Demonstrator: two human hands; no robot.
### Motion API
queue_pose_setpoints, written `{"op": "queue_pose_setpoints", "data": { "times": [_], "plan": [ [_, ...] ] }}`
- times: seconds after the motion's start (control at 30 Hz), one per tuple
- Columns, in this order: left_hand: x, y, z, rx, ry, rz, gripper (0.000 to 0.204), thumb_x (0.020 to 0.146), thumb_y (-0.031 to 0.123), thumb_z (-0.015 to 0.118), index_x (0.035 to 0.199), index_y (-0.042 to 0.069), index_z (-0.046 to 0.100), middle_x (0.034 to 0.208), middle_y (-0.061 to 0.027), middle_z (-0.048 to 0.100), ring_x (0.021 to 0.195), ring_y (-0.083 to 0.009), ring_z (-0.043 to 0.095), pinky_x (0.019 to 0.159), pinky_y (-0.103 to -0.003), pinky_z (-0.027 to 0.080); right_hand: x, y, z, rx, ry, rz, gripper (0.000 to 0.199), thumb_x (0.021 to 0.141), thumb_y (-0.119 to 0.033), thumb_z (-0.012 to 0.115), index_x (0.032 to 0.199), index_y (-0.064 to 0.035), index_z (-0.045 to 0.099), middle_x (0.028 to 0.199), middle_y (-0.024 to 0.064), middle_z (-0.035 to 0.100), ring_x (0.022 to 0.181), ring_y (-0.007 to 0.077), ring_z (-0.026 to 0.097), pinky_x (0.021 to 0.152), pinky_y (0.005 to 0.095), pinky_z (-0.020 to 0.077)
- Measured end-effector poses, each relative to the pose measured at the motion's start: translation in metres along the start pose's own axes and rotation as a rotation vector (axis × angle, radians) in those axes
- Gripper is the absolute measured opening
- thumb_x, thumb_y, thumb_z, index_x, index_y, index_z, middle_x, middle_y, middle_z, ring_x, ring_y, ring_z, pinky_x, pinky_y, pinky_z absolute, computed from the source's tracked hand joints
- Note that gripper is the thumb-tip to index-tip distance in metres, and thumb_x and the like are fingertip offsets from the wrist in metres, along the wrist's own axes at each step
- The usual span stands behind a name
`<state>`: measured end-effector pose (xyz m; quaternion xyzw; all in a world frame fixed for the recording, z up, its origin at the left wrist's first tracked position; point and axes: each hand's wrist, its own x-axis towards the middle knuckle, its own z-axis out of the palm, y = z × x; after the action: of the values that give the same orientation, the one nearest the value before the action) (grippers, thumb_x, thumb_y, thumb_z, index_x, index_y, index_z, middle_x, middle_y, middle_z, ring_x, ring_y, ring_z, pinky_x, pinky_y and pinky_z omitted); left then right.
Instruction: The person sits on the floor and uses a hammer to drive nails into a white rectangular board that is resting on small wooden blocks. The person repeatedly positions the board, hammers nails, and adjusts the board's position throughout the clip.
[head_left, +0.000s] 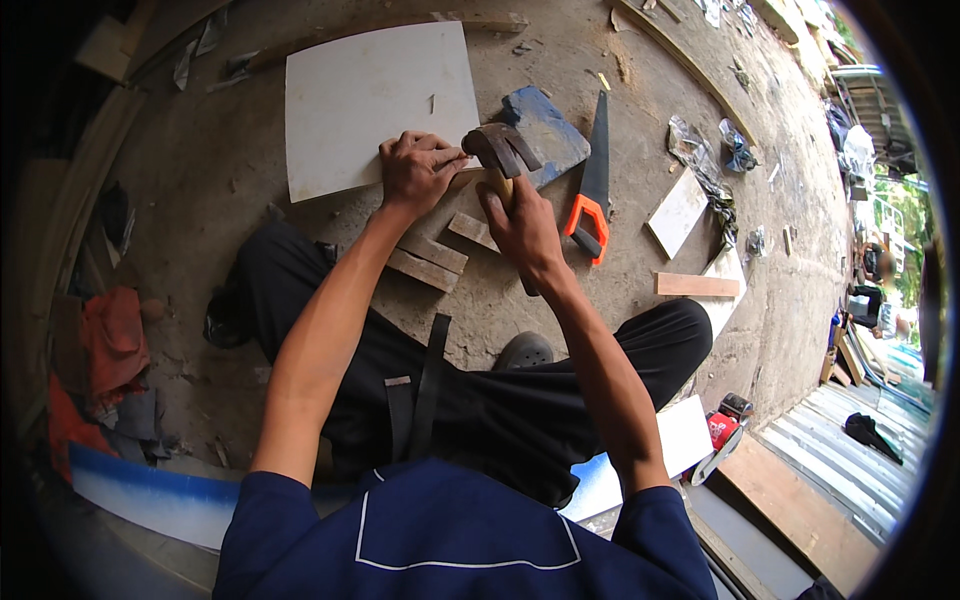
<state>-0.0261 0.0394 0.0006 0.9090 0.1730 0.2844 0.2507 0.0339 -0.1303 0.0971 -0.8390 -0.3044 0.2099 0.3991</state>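
My right hand (pixel 522 225) is wrapped round the handle of a claw hammer (pixel 513 147). The hammer's dark metal head is right beside the fingertips of my left hand (pixel 415 175). Those fingertips are pinched together at the near right corner of a white board (pixel 375 100); whatever they pinch is too small to make out. A small thin piece lies on the board's face. Under my hands, short wooden blocks (pixel 430 262) rest on the ground. A worn blue slab (pixel 550 135) lies just beyond the hammer.
A handsaw (pixel 593 185) with an orange handle lies right of the hammer. Farther right are a white offcut (pixel 676 214), a wood strip (pixel 697 285) and crumpled plastic. A red power tool (pixel 722 432) sits at lower right. My crossed legs frame the near side.
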Motion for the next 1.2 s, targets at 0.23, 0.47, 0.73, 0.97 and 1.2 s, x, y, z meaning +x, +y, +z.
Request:
{"op": "queue_pose_setpoints", "data": {
  "times": [0.23,0.47,0.73,0.97,1.2],
  "plan": [
    [-0.003,0.001,-0.001,0.025,0.005,0.001,0.022,0.081,0.037,0.071,0.090,0.018,0.077,0.091,0.0072,0.065,0.099,-0.0176,0.054,0.090,-0.039,0.033,0.003,0.004,0.002,-0.022,0.003,0.009,0.033,0.091,-0.026,0.062,0.112,-0.0012,0.057,0.083,0.0240,0.065,0.075,0.0393,0.063,0.069,0.0437,0.0479],
    [-0.002,-0.003,0.001,0.014,0.013,0.026,0.019,0.080,0.036,0.071,0.089,0.020,0.077,0.090,0.0077,0.065,0.099,-0.0178,0.054,0.089,-0.039,0.033,0.003,-0.002,0.001,0.008,0.005,-0.015,0.032,0.090,-0.026,0.063,0.105,0.0015,0.054,0.084,0.0293,0.064,0.081,0.0480,0.062,0.070,0.0489,0.0479],
    [-0.004,-0.008,-0.001,0.021,0.017,0.055,0.016,0.079,0.034,0.073,0.089,0.022,0.077,0.089,0.0095,0.066,0.098,-0.0165,0.054,0.089,-0.040,0.033,0.004,-0.002,0.001,-0.077,-0.033,0.007,0.032,0.091,-0.027,0.061,0.108,0.0002,0.057,0.081,0.0246,0.064,0.074,0.0406,0.063,0.068,0.0439,0.0478],
    [-0.004,-0.006,0.002,0.013,0.030,0.052,0.014,0.078,0.033,0.074,0.087,0.023,0.078,0.088,0.0099,0.066,0.099,-0.0156,0.054,0.089,-0.041,0.033,0.005,0.004,0.003,-0.060,-0.026,-0.031,0.030,0.090,-0.024,0.061,0.105,0.0005,0.054,0.084,0.0294,0.064,0.081,0.0487,0.061,0.070,0.0504,0.0477],
    [-0.001,-0.005,0.000,0.041,0.033,0.058,0.013,0.079,0.033,0.074,0.088,0.025,0.078,0.088,0.0111,0.066,0.099,-0.0141,0.054,0.090,-0.039,0.033,0.008,0.001,0.002,-0.060,-0.100,0.113,0.026,0.090,-0.022,0.061,0.103,0.0001,0.053,0.080,0.0290,0.063,0.078,0.0482,0.061,0.068,0.0495,0.0477]
  ]
}}
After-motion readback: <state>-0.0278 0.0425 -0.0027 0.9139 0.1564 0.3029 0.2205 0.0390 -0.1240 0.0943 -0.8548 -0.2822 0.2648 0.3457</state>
